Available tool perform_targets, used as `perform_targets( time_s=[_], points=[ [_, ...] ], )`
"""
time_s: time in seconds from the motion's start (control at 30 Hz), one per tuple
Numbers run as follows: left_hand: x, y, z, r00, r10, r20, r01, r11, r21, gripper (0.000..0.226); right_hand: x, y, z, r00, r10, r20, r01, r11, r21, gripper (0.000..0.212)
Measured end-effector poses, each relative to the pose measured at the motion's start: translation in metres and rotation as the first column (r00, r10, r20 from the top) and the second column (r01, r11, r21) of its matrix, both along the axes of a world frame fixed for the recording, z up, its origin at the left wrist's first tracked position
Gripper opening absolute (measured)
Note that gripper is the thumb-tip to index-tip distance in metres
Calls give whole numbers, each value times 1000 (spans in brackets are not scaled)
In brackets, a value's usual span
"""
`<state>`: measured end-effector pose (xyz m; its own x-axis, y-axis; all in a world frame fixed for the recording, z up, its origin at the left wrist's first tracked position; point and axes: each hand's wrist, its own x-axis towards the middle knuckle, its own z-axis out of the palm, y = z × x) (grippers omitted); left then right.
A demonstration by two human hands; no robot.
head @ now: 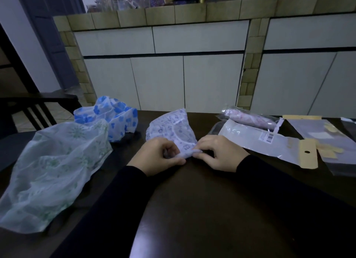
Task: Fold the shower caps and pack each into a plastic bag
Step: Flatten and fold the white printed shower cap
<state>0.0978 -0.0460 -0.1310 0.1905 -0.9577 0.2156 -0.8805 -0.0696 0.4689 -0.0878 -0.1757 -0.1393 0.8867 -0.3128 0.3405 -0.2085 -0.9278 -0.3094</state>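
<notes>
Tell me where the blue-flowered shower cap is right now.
In the head view, the blue-flowered shower cap sits at the table's far left, behind the green-patterned cap and left of the cap being folded.

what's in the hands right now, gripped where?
Both the left hand and right hand pinch the purple-flowered shower cap at its near edge, where it is being rolled or folded on the table.

Brightness: the room is looking dim, with a cool bluish cast lying over everything.
Light source: soft light is seeming to come from above and in front, brightening the white cabinet doors (192, 80).
Glare: a pale sheen is showing on the dark counter (202, 209) and on the plastic bag (256, 140).
Shadows: the black sleeves (107, 209) are merging into darkness.
Distortion: straight lines are bowing toward the edges.
Focus: far clutter is looking soft.
</notes>
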Motion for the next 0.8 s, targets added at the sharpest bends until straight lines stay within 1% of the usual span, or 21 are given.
perform_targets(
  time_s=[0.07,0.17,0.23,0.3,0.4,0.5,0.6,0.67,0.73,0.8],
  points=[
    [0,0,-3,998,26,60,-23,999,-39,19,2,2,-2,999,-18,41,19,1000,-22,42],
    [3,2,-5,999,11,30,-10,999,-32,16,3,4,-5,994,-65,85,64,998,15,33],
    [6,4,-4,1000,-10,23,10,1000,-25,12,2,4,-5,992,-106,71,101,993,68,33],
    [6,5,-2,1000,-11,10,12,999,-30,12,2,4,-4,987,-154,39,149,983,104,40],
    [0,6,2,1000,5,-25,-5,1000,-9,14,1,5,-2,978,-209,24,207,976,64,47],
    [-2,7,4,997,41,-61,-40,999,24,14,0,8,-2,965,-263,26,262,965,21,48],
    [-5,2,2,998,66,4,-66,996,67,18,4,11,-4,945,-325,36,326,945,-7,47],
    [-7,-1,1,996,85,34,-88,991,96,20,6,12,-4,932,-356,63,356,934,15,47],
    [-7,-2,2,995,99,24,-101,988,114,23,8,13,-4,918,-387,83,381,922,74,45],
    [-7,-1,3,995,99,11,-100,987,122,19,10,14,-4,901,-423,93,414,905,100,44]
  ],
)
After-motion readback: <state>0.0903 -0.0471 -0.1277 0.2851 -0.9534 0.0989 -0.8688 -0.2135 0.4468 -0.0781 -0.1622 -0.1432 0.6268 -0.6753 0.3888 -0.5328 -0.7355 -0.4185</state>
